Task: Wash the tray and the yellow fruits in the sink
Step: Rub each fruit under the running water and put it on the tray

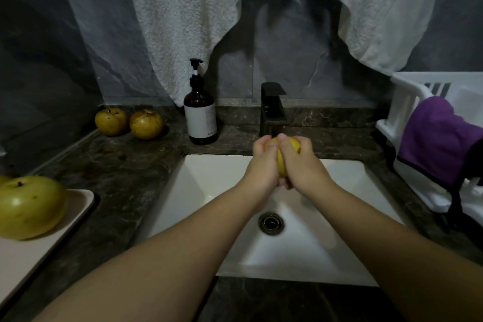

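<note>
Both hands (283, 162) clasp 1 fruit (282, 159) under the faucet (271, 110), soap bottle (200, 112) beside.

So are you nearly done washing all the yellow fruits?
Not yet. Both hands, left hand and right hand, grip one yellow fruit over the sink, below the faucet. Two fruits wait on the counter by the soap bottle, one big fruit sits on the tray. Which are already washed, I cannot tell.
</note>
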